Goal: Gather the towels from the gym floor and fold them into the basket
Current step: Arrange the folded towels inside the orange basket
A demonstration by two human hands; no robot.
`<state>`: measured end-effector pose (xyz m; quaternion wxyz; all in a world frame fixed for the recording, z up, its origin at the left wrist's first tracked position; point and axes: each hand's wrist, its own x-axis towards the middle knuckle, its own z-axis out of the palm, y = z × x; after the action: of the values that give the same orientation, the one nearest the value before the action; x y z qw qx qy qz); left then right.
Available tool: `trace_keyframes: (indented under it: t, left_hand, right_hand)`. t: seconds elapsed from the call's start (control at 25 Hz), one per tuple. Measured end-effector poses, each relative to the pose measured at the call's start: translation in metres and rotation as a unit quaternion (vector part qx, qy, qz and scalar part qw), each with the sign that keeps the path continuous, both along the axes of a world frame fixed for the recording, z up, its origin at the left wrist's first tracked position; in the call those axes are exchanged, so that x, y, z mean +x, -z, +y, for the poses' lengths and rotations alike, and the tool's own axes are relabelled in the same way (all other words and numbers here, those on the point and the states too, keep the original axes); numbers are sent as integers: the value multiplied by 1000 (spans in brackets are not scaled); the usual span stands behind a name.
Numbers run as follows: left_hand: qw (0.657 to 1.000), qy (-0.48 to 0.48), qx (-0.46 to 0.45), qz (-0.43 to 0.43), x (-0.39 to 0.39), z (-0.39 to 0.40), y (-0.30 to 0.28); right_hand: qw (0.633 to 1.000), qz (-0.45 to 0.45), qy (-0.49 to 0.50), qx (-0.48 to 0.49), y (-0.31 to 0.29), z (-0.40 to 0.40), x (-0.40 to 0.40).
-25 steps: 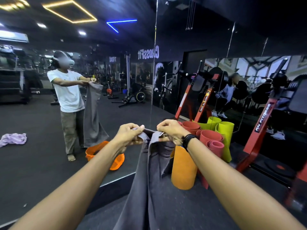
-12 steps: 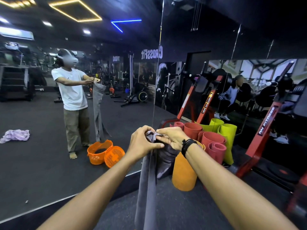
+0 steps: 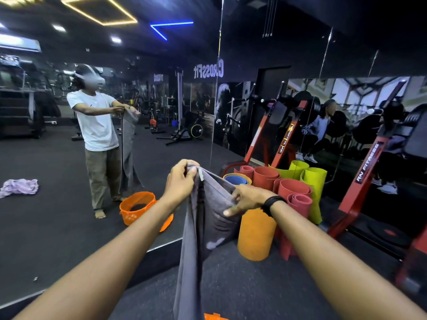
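mid-fold — left hand (image 3: pixel 181 181) pinches the grey towel's (image 3: pixel 203 218) top corners, right hand (image 3: pixel 245 199) grips its edge lower; next, halve it again.

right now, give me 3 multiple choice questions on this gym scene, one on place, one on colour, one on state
1. Where is the gray towel?
A. on the floor
B. hanging from both hands
C. in the basket

2. What colour is the front rolled mat?
A. orange
B. blue
C. white

3. What is the left hand doing?
A. resting open
B. pointing
C. gripping the towel's top

Answers:
1 B: the left hand and right hand hold it up, hanging.
2 A: it stands orange before the red rolls.
3 C: its fingers curl round the top edge.
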<state>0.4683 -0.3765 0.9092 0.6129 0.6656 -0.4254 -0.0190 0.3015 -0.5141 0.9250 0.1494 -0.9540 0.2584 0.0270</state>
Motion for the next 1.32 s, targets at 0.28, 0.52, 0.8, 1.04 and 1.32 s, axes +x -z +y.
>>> trace_keyframes:
  t: [0.28, 0.52, 0.8, 1.04, 1.32]
  left_hand:
    - [992, -85, 69, -55, 40, 16, 0]
    - [987, -104, 67, -99, 47, 24, -1]
    - [961, -1, 93, -262, 56, 28, 12]
    - [960, -10, 119, -252, 52, 24, 13]
    - [986, -51, 55, -149, 38, 15, 7]
  right_hand:
    - [971, -234, 29, -47, -24, -29, -21]
    - [922, -386, -27, 33, -31, -25, -11]
    - [906, -419, -19, 49, -35, -37, -11]
    - [909, -416, -15, 39, -35, -39, -17]
    - [935, -352, 22, -28, -31, -47, -35]
